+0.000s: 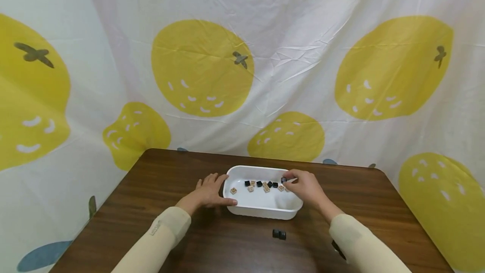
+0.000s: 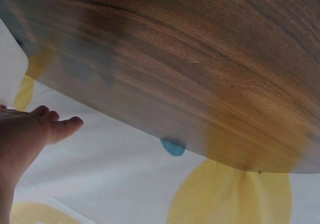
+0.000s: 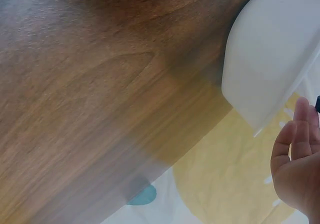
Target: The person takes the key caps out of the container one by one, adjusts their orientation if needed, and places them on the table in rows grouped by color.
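A white tray (image 1: 261,212) sits on the dark wooden table (image 1: 212,247), near its middle, and holds a loose row of small cubes (image 1: 261,185), some black and some tan, lying across its floor. The right hand (image 1: 305,186) reaches over the tray's right end with its fingers curled, and its fingertips pinch a small dark cube (image 1: 283,179) at the far right of the row; the wrist is bent down and the cream sleeve (image 1: 360,243) runs back toward the near right edge of the table. In the right wrist view that hand (image 3: 297,169) shows curled fingers beside the tray's outer wall (image 3: 270,59), the cube itself barely showing at the frame edge. The left hand (image 1: 210,193) lies flat on the table against the tray's left end, fingers straight and together, thumb along the tray's near corner, holding nothing. Two black cubes (image 1: 279,234) lie touching each other on the table just in front of the tray. A white cloth with yellow fruit print (image 1: 202,68) hangs behind the table.
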{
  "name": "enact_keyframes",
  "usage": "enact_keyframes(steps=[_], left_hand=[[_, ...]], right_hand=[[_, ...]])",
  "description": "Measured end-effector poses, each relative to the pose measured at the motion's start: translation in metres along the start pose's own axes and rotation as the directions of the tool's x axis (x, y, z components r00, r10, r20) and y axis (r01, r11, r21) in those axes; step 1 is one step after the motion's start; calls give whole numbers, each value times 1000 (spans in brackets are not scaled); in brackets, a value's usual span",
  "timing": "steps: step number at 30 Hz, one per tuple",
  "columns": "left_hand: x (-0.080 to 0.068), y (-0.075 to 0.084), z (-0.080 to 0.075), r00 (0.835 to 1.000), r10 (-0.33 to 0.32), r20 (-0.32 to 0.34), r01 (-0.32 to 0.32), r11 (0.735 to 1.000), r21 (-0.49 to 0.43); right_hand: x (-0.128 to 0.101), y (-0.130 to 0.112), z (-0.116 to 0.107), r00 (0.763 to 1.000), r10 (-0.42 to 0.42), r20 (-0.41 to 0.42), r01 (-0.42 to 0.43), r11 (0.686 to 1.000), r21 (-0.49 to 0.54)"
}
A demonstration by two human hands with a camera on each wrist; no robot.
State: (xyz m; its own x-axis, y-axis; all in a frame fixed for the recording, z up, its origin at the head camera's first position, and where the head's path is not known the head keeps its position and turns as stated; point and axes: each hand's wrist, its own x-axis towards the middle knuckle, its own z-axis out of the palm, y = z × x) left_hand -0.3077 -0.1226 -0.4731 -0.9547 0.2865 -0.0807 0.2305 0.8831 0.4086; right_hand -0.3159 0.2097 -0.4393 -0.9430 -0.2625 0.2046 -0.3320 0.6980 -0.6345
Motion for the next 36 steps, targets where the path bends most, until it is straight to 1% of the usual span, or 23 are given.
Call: enact_keyframes(steps=[3, 6, 8, 12, 18, 25, 31, 36], left_hand=[[0, 0, 1, 1000, 2, -1, -2, 1000, 3], [0, 0, 1, 1000, 5, -3, -5, 1000, 4], [-1, 0, 1, 1000, 7, -4, -7, 1000, -4], [-1, 0, 1, 1000, 9, -2, -9, 1000, -11], [-1, 1, 0, 1000, 1, 5, -1, 1000, -7], [-3, 1, -2, 1000, 1, 0, -1, 1000, -11], [-3, 1, 0, 1000, -1, 0, 1, 1000, 0], [-2, 2, -1, 1000, -1, 2, 1, 1000, -5]], right_hand=[[-4, 1, -4, 1000, 21, -10, -20, 1000, 12], [-6, 3, -6, 1000, 18, -20, -18, 1000, 1], [-6, 4, -6, 1000, 15, -24, -15, 1000, -12], [-6, 4, -3, 1000, 17, -20, -17, 1000, -6], [-4, 4, 2, 1000, 12, -26, -11, 1000, 18], [-5, 4, -2, 999, 20, -29, -19, 999, 48], [-12, 4, -8, 999, -2, -32, 4, 998, 67], [-27, 0, -15, 999, -47, 4, 46, 992, 114]])
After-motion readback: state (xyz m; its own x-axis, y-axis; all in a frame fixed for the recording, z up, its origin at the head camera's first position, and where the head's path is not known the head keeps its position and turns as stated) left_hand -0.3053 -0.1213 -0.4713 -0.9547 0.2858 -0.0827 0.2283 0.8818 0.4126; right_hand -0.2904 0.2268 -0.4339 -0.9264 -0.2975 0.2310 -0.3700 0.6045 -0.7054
